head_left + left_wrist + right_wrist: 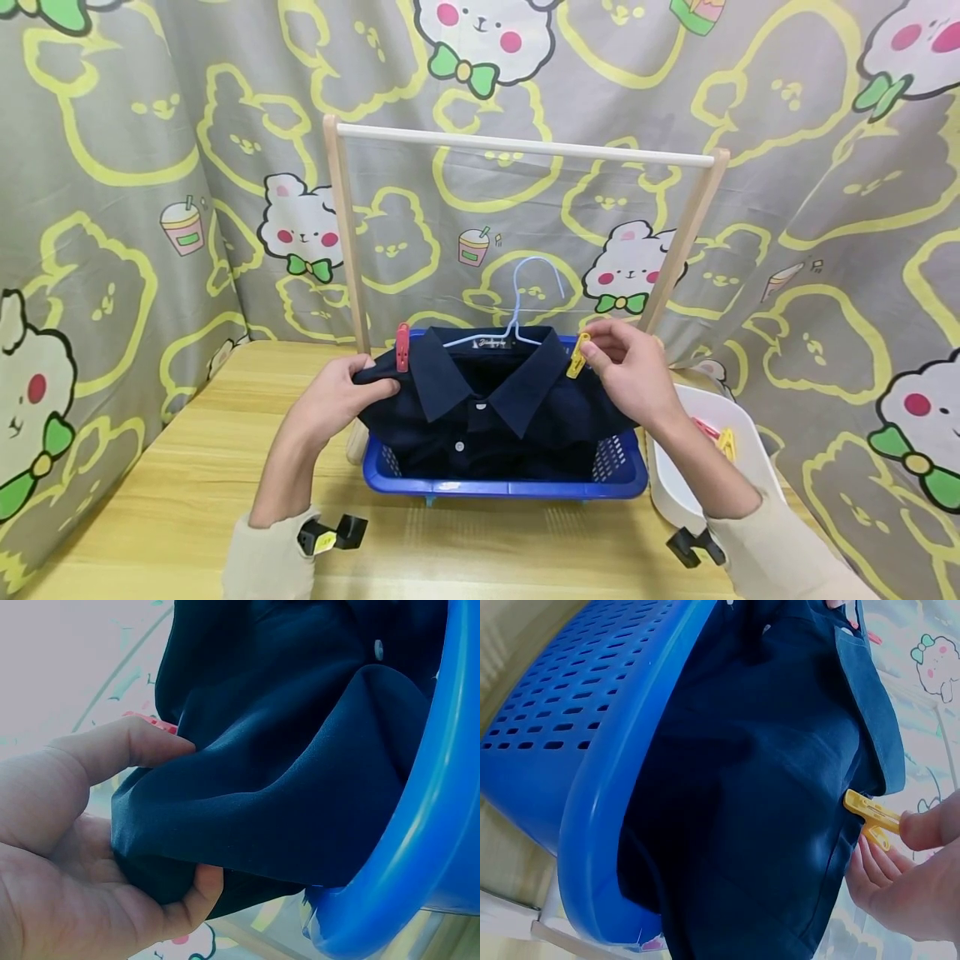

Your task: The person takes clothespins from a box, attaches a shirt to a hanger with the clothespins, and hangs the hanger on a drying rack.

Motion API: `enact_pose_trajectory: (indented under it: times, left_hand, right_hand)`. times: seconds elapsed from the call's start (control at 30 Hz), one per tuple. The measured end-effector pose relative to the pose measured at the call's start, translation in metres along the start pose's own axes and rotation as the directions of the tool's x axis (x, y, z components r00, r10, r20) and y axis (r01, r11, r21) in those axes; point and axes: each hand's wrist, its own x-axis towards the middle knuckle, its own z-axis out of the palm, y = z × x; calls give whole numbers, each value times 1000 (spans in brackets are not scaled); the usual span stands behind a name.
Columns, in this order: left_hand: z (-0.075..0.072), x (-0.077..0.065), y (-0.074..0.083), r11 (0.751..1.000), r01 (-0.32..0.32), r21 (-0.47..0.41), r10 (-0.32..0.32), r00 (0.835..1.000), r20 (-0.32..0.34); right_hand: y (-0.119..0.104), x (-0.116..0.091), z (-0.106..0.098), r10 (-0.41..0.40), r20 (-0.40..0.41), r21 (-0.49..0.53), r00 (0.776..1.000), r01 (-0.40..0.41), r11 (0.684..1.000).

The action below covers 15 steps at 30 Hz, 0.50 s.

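A dark navy collared shirt [435,425] with white buttons hangs on a light blue wire hanger [516,310], its lower part inside a blue plastic basket [510,488]. On the shirt's left shoulder in the head view sits a red clothespin [402,348]. My left hand [333,400] grips the shirt fabric just beside that clothespin, thumb and fingers curled round the cloth [225,802]. At the opposite shoulder my right hand [636,371] pinches a yellow clothespin [577,356] between thumb and fingers. In the right wrist view its tip meets the shirt's edge.
Behind the basket stands a wooden rack with a white crossbar [525,143]. To the right is a white tray [667,479] holding a red clothespin [705,429] and a yellow one. A patterned curtain surrounds the wooden table [180,483].
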Motion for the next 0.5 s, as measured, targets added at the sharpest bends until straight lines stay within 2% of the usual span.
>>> enact_pose_trajectory:
  times: [0.5]
  left_hand:
    - [0,-1,2,1000,-9,0,9,1000,3]
  right_hand:
    - [0,-1,-1,17,16,20,1000,-17,1000]
